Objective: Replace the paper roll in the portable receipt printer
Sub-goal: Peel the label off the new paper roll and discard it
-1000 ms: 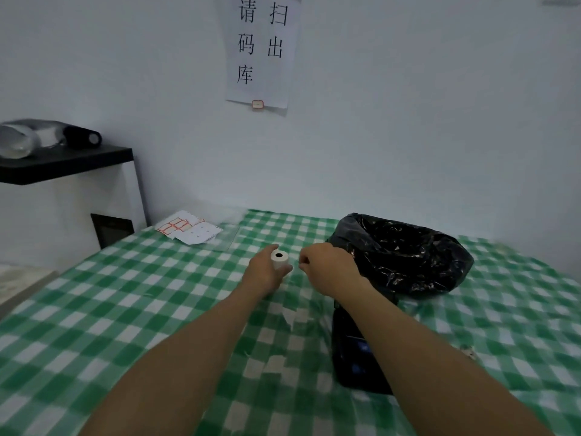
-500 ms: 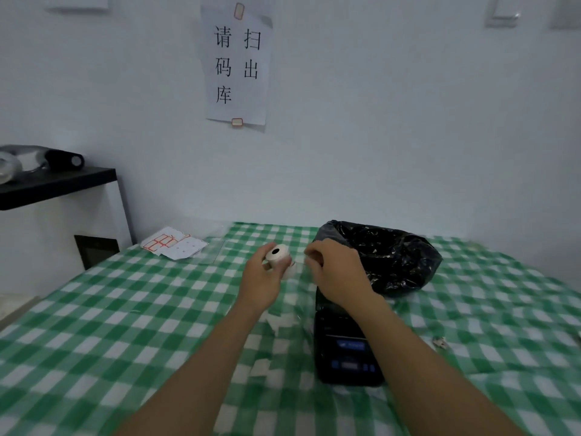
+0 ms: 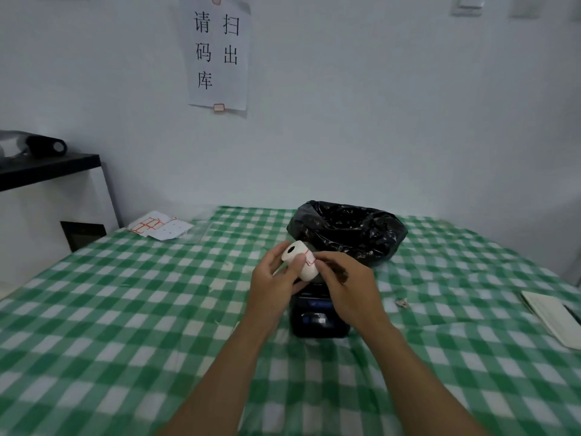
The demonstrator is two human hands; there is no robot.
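A white paper roll with a small red-edged sticker on its side is held above the table in my left hand, its hollow core facing up and left. My right hand has its fingertips pinched at the sticker on the roll's right side. Directly under both hands stands the black portable receipt printer on the green-checked tablecloth; its far part is hidden behind my hands.
A black plastic bag sits behind the printer. Label sheets lie at the table's far left corner. A notebook lies at the right edge, a small scrap right of the printer. A dark shelf stands left.
Both hands have drawn nearer to me and over the printer. The roll has tilted so its side shows, and my right fingertips have closed onto its sticker.
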